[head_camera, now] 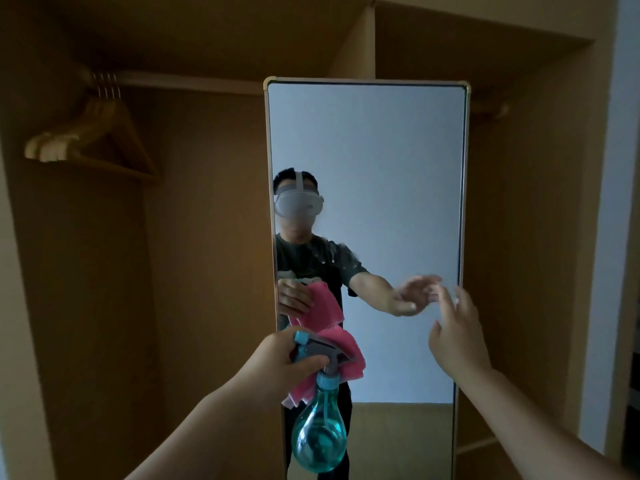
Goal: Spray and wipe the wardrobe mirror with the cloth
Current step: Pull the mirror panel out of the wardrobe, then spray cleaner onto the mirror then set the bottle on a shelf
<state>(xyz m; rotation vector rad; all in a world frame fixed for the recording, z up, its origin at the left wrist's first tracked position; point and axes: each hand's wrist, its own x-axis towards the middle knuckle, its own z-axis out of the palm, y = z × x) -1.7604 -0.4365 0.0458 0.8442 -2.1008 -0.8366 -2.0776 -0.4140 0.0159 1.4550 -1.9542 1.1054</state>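
The wardrobe (207,237) stood open around both my hands, with wooden hangers (86,140) on the rail up and to the left of my left hand. The mirror (367,168) rose straight ahead of my hands, tall and narrow in a thin pale frame. I judged it stiff but fragile glass, slick once wet, and better steadied by its frame edge than pushed on the face. A patch of droplets (329,252) showed on the glass above my left hand.

The spray bottle (318,441) hung below my left hand, a bulbous teal body partly filled with liquid. It looked moderately heavy and smooth, so the neck under the trigger head seemed the sure place to hold it. The pink cloth (346,362) was bunched against the trigger head just right of my left hand; it looked soft, light and limp, and easy to drop.

My left hand (284,362) was curled round the bottle's neck and head, with the cloth pinned there too. My right hand (457,334) reached forward with its fingers spread and straight, holding nothing, near the mirror's right edge. I could not tell whether its fingertips touched the glass.
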